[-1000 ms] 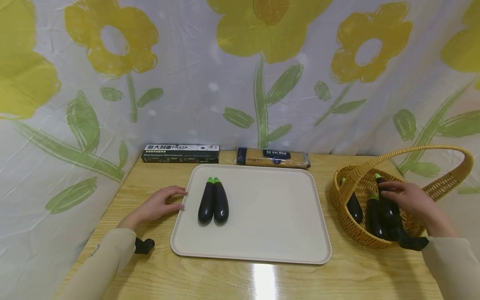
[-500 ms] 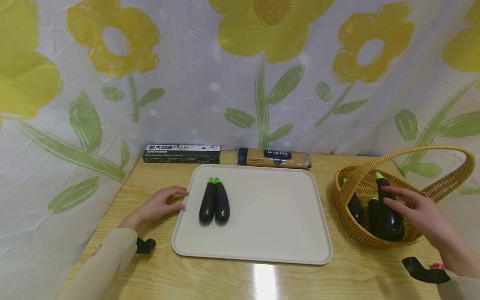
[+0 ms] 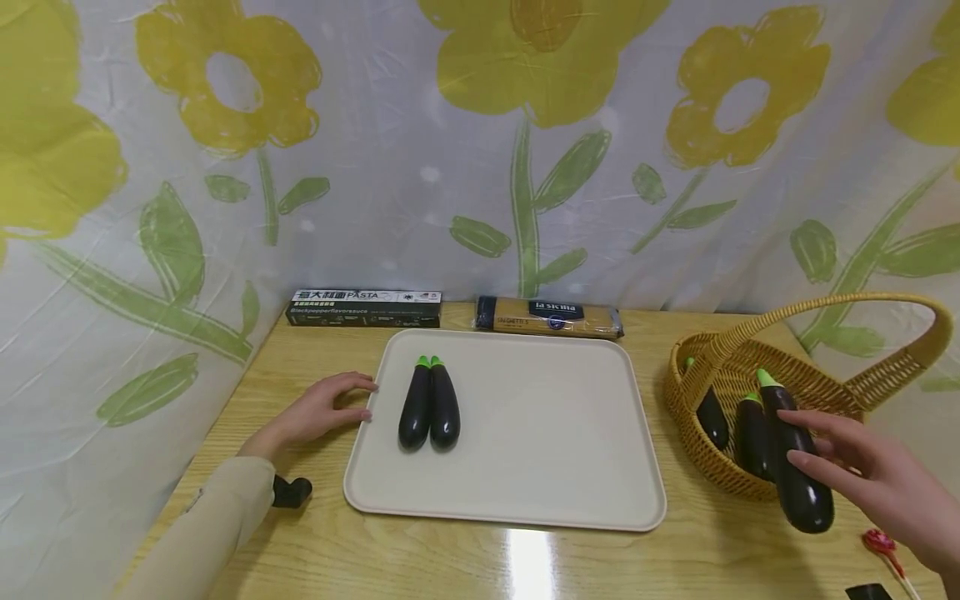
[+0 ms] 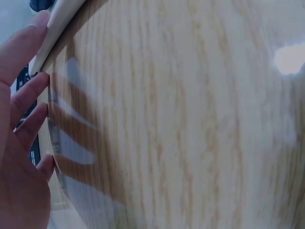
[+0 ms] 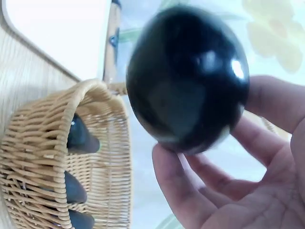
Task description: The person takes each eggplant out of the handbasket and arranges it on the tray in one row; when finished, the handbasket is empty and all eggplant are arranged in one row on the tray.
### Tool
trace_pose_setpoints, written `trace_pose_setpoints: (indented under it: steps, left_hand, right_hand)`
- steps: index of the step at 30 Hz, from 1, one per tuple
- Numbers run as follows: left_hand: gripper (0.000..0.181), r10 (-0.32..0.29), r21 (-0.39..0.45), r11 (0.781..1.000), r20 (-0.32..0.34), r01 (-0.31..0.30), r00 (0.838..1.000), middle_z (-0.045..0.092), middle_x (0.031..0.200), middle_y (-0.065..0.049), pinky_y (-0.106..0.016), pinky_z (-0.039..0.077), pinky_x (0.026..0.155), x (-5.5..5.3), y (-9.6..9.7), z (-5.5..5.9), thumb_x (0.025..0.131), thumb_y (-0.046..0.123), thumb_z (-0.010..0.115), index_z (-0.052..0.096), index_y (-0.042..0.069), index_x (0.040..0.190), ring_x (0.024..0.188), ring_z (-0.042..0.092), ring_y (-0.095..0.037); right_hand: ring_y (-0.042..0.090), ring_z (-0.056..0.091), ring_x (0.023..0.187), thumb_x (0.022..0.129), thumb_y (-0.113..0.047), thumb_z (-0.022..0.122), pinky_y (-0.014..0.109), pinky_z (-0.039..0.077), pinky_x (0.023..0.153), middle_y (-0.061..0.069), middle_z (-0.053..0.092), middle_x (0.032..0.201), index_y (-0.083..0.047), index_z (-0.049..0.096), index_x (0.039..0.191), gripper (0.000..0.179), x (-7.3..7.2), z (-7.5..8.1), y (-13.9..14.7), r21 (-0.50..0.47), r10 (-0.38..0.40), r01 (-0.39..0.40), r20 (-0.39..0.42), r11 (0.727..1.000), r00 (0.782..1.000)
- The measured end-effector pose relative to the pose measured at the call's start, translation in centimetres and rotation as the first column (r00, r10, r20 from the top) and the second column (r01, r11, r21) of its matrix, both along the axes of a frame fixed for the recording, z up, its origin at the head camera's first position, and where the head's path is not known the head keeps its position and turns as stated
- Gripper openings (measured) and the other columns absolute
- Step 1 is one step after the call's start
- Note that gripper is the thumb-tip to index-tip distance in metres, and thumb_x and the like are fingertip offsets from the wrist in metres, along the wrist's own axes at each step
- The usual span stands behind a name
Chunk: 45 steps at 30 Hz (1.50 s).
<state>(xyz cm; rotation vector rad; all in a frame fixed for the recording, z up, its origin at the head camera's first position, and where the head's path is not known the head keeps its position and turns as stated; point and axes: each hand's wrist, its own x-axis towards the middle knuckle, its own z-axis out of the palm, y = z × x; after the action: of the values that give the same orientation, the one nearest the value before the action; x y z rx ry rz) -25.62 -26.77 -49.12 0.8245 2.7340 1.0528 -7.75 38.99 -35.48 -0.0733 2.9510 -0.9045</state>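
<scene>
My right hand point(image 3: 873, 475) holds a dark purple eggplant point(image 3: 798, 462) between thumb and fingers, over the near rim of the wicker basket point(image 3: 701, 458). The eggplant's green stem end points away from me. Seen in the right wrist view, its round, glossy bottom point(image 5: 188, 81) faces the camera. More eggplants point(image 3: 752, 437) lie inside the basket. On the beige tray point(image 3: 547, 425), two eggplants point(image 3: 429, 407) lie side by side, stems away from me. At the tray's left edge rests my left hand point(image 3: 322, 408), fingers extended; the left wrist view shows its thumb point(image 4: 28, 43) against the rim.
Behind the tray lie a black pasta box point(image 3: 363, 310) and a spaghetti packet point(image 3: 551, 317). The basket's tall handle point(image 3: 840, 297) arches over it. A red lollipop point(image 3: 879, 542) lies on the wooden table point(image 3: 420, 558) near my right wrist. A flowered curtain point(image 3: 375, 167) hangs behind.
My right hand has taken one eggplant from inside the basket and drawn it up and toward me. The lollipop has come into view. The left hand and the tray's eggplants stay put.
</scene>
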Motion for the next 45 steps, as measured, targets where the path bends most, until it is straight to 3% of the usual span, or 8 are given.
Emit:
trace_pose_setpoints:
  steps: [4,8,12,17,21,27,37,45]
  left_hand:
    - [0.040,-0.006,0.000,1.000,-0.002,0.006,1.000,0.057,0.134,-0.018,-0.060,0.032,0.108,0.0,-0.1,0.0,0.090,0.025,0.073,0.064,0.008,0.124,0.129,0.046,-0.041]
    - [0.041,-0.002,-0.008,1.000,0.013,0.002,1.000,0.056,0.135,-0.018,-0.060,0.031,0.109,0.0,-0.3,-0.1,0.090,0.026,0.073,0.064,0.008,0.125,0.130,0.045,-0.041]
    - [0.041,-0.004,-0.009,1.000,0.010,0.004,1.000,0.056,0.135,-0.018,-0.059,0.031,0.109,-0.1,-0.4,-0.2,0.090,0.025,0.073,0.064,0.008,0.125,0.130,0.045,-0.041]
    - [0.040,-0.004,-0.005,1.000,0.005,0.004,1.000,0.056,0.134,-0.019,-0.060,0.031,0.109,0.0,-0.3,-0.1,0.090,0.024,0.073,0.063,0.007,0.125,0.129,0.046,-0.042]
    - [0.040,-0.004,-0.008,1.000,0.019,0.004,1.000,0.056,0.134,-0.019,-0.060,0.031,0.109,0.1,-0.2,0.0,0.090,0.025,0.073,0.063,0.007,0.125,0.129,0.046,-0.042]
    - [0.041,-0.005,-0.008,1.000,0.017,0.005,1.000,0.056,0.134,-0.019,-0.059,0.031,0.110,0.1,0.0,0.1,0.089,0.024,0.073,0.064,0.007,0.125,0.129,0.045,-0.042]
    - [0.041,-0.010,-0.011,1.000,-0.007,0.010,1.000,0.056,0.134,-0.019,-0.059,0.031,0.110,-0.1,0.1,-0.1,0.088,0.025,0.074,0.064,0.008,0.124,0.129,0.045,-0.042]
    - [0.042,-0.010,-0.014,1.000,-0.005,0.010,1.000,0.056,0.134,-0.020,-0.059,0.030,0.110,-0.1,0.0,0.1,0.088,0.024,0.074,0.064,0.007,0.124,0.129,0.045,-0.043]
  right_hand:
    - [0.015,0.060,0.100,0.098,-0.025,0.062,0.025,0.052,0.067,-0.008,0.046,0.132,-0.014,0.050,0.142,0.047,0.9,0.1,-0.4,0.011,0.037,-0.037,0.010,0.999,0.999]
    - [-0.004,0.052,0.096,0.096,-0.017,0.064,0.018,0.049,0.066,-0.007,0.042,0.134,-0.018,0.056,0.136,0.040,1.4,0.1,-1.4,-0.009,0.102,-0.103,-0.021,0.995,0.995]
    - [-0.009,0.049,0.101,0.098,-0.013,0.061,0.018,0.051,0.068,-0.010,0.041,0.133,-0.018,0.056,0.135,0.038,1.4,0.5,-2.8,-0.061,0.136,-0.138,-0.025,0.989,0.990]
    - [-0.006,0.056,0.101,0.102,-0.021,0.053,0.022,0.054,0.069,0.004,0.045,0.136,-0.021,0.049,0.142,0.039,0.9,1.2,-4.6,-0.119,0.138,-0.133,0.041,0.984,0.990]
    - [-0.001,0.057,0.104,0.104,-0.026,0.049,0.022,0.053,0.072,0.007,0.045,0.139,-0.025,0.046,0.143,0.039,0.1,1.2,-5.8,-0.165,0.168,-0.155,0.068,0.974,0.983]
    - [0.007,0.059,0.105,0.104,-0.028,0.050,0.026,0.052,0.074,0.010,0.046,0.138,-0.023,0.047,0.143,0.040,-1.6,0.5,-7.8,-0.295,0.236,-0.196,0.108,0.935,0.966]
    - [0.028,0.055,0.120,0.100,-0.036,0.055,0.027,0.051,0.088,0.013,0.047,0.144,-0.021,0.050,0.141,0.044,-5.1,-2.4,-11.0,-0.352,0.277,-0.218,0.126,0.910,0.953]
    - [0.028,0.058,0.119,0.098,-0.037,0.059,0.050,0.046,0.099,0.014,0.044,0.147,-0.020,0.054,0.138,0.044,-7.3,-4.9,-14.2,-0.409,0.305,-0.209,0.184,0.888,0.934]
